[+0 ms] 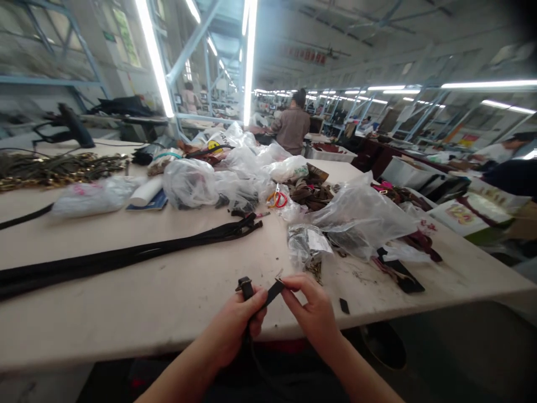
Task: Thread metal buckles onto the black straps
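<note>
Just over the table's front edge, my left hand (241, 319) is closed around a black strap (273, 295). A small metal buckle (244, 284) shows on the strap's upright part above my left thumb. The strap's other end slants up to the right, where the thumb and fingers of my right hand (310, 308) pinch its tip. A thin pale bit stands out at that tip, too small to make out. Part of the strap hangs down below my left hand toward my lap.
Long black straps (126, 254) lie across the pale table (168, 313) at left. Clear plastic bags (193, 182), red-handled scissors (277, 198) and a bag of small metal parts (308, 246) sit behind my hands. A small black piece (344, 305) lies near the right edge. Another person (292, 129) stands farther back.
</note>
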A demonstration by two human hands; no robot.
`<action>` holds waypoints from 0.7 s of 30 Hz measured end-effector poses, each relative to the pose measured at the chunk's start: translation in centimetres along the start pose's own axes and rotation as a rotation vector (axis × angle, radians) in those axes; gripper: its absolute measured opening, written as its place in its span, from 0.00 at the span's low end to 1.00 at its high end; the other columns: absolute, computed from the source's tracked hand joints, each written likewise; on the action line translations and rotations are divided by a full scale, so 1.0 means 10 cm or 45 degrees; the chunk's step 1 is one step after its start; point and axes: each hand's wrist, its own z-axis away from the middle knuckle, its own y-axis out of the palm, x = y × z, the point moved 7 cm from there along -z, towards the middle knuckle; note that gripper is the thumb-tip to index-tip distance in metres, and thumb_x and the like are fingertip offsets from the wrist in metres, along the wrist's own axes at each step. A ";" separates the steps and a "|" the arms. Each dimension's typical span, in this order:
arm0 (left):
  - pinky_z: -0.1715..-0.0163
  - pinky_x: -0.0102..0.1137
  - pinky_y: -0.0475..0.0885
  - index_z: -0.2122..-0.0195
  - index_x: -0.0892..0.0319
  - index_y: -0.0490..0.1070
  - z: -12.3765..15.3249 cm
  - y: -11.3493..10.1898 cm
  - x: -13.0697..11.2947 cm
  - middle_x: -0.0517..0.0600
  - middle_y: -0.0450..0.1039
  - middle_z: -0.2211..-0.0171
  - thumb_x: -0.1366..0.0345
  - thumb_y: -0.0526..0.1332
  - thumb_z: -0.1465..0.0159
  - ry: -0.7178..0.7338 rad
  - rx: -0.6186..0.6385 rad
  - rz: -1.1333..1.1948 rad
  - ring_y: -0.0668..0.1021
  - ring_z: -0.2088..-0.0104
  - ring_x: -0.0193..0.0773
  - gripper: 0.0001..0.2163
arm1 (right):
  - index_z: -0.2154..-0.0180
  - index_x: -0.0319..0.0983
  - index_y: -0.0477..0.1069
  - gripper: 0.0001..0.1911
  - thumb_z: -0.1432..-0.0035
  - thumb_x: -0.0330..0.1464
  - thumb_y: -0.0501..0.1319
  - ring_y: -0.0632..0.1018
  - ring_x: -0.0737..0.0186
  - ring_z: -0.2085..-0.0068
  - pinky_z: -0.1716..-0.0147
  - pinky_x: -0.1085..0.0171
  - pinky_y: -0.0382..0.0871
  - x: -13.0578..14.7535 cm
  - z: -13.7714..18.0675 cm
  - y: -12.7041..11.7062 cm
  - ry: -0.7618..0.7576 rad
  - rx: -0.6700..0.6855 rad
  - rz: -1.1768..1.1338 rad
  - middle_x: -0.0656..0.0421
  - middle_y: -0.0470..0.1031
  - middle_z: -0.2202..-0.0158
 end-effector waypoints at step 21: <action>0.67 0.32 0.66 0.59 0.61 0.66 0.47 -0.14 -0.49 0.50 0.69 0.72 0.61 0.46 0.36 0.590 -0.360 -1.104 0.73 0.70 0.39 0.13 | 0.66 0.39 0.66 0.13 0.40 0.42 0.53 0.71 0.69 0.73 0.67 0.67 0.66 0.24 0.08 0.42 0.689 0.379 -1.188 0.64 0.66 0.79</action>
